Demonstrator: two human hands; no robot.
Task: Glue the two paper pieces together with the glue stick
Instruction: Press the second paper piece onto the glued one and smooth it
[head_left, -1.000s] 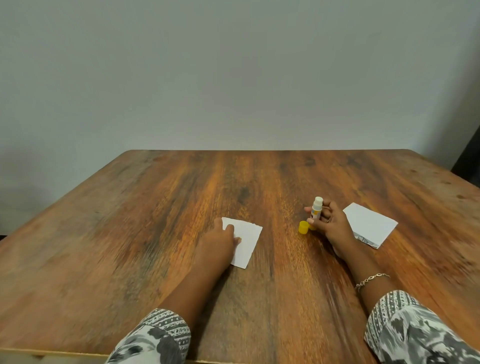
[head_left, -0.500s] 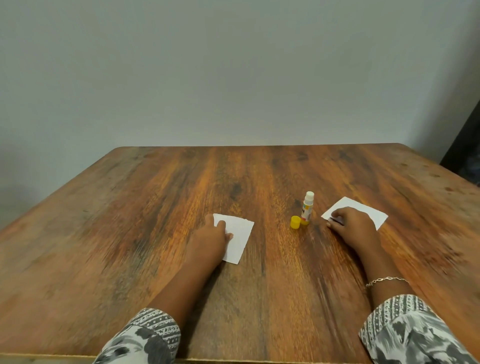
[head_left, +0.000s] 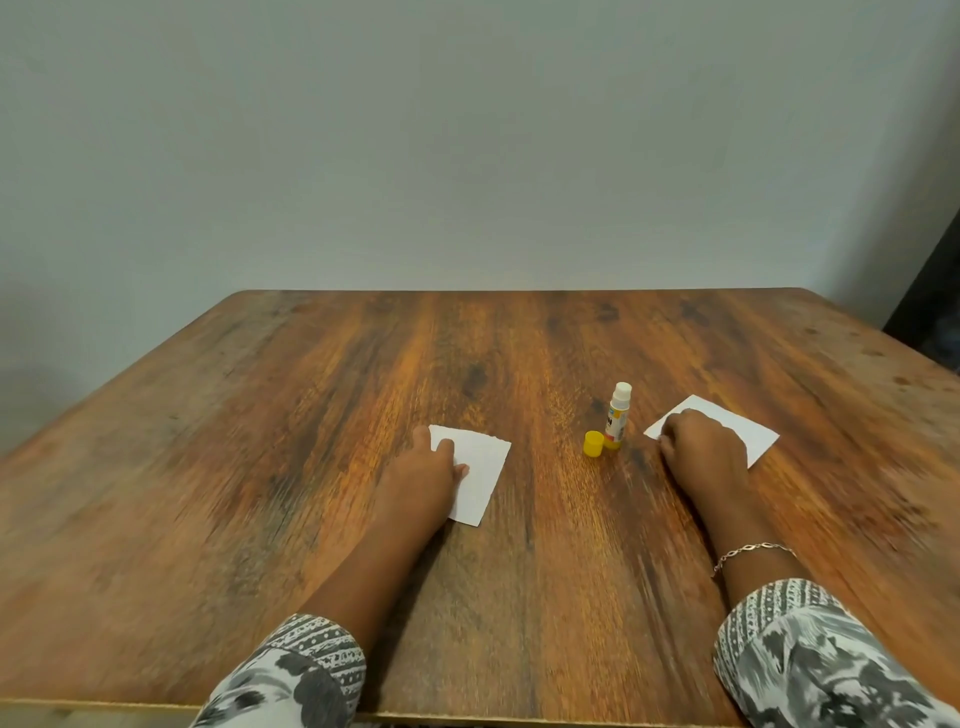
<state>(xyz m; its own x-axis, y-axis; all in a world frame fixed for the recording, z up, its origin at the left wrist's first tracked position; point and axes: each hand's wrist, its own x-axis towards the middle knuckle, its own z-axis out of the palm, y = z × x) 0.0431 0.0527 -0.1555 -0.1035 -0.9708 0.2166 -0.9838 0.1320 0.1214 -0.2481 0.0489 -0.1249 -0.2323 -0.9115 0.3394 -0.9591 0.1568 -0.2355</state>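
Observation:
Two white paper pieces lie on the wooden table (head_left: 322, 395). My left hand (head_left: 422, 480) rests on the left paper piece (head_left: 485, 475), with thumb and fingertips pressing its left part flat. The glue stick (head_left: 618, 415) stands upright and uncapped in the middle, and its yellow cap (head_left: 593, 443) sits beside its base. My right hand (head_left: 701, 452) lies over the right paper piece (head_left: 750, 431), fingers curled onto its left edge and hiding the near corner.
A plain grey wall stands behind the table's far edge. A dark object (head_left: 930, 312) shows at the right border beyond the table. The table's front edge runs just below my patterned sleeves (head_left: 810, 670).
My right hand set the glue stick upright beside the cap, let go of it and moved right onto the right paper piece. My left hand stayed on the left paper.

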